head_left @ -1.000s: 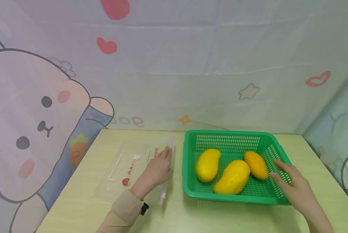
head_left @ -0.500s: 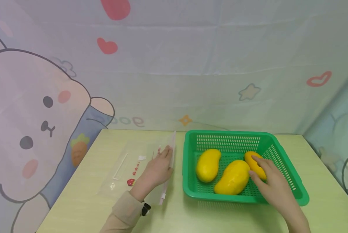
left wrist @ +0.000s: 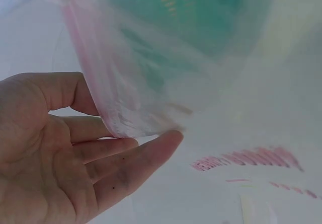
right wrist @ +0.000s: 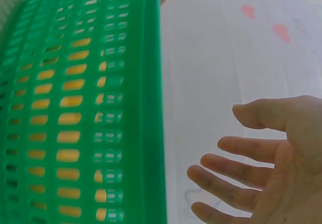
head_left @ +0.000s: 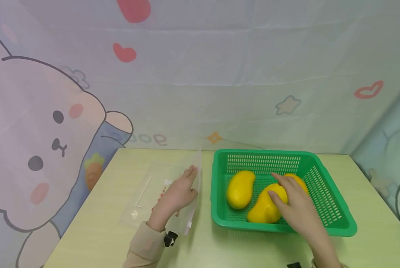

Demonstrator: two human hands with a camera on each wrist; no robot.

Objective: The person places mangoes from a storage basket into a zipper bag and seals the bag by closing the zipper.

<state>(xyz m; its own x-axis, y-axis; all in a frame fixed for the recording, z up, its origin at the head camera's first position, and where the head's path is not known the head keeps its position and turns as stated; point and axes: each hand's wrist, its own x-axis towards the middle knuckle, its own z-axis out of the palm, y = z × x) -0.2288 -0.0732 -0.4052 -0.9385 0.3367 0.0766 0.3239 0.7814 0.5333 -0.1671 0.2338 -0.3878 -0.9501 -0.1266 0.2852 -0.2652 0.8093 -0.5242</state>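
My left hand (head_left: pixel 178 195) is at the right side of a clear zip bag (head_left: pixel 146 191) with red strawberry prints, its pink zip edge raised off the table. In the left wrist view, the thumb and fingers (left wrist: pixel 136 171) hold the bag's edge between them. My right hand (head_left: pixel 298 208) reaches over a green plastic basket (head_left: pixel 216 219) with spread fingers and holds nothing. Its fingertips overlap the middle mango (head_left: pixel 263 208) and the right mango (head_left: pixel 298 180), which it partly hides. Another yellow mango (head_left: pixel 240 190) lies at the basket's left.
Basket and bag lie side by side on a pale wooden table (head_left: pixel 96 219). A printed cloth (head_left: pixel 200 93) hangs behind it. The basket's near wall (right wrist: pixel 85 113) rises beside my right hand in the right wrist view. A dark cable (head_left: pixel 399 193) curves at the far right.
My right hand has moved left from the basket's right rim to above the mangoes. The left hand stays at the bag's zip edge, and the bag's printed side has shifted right.
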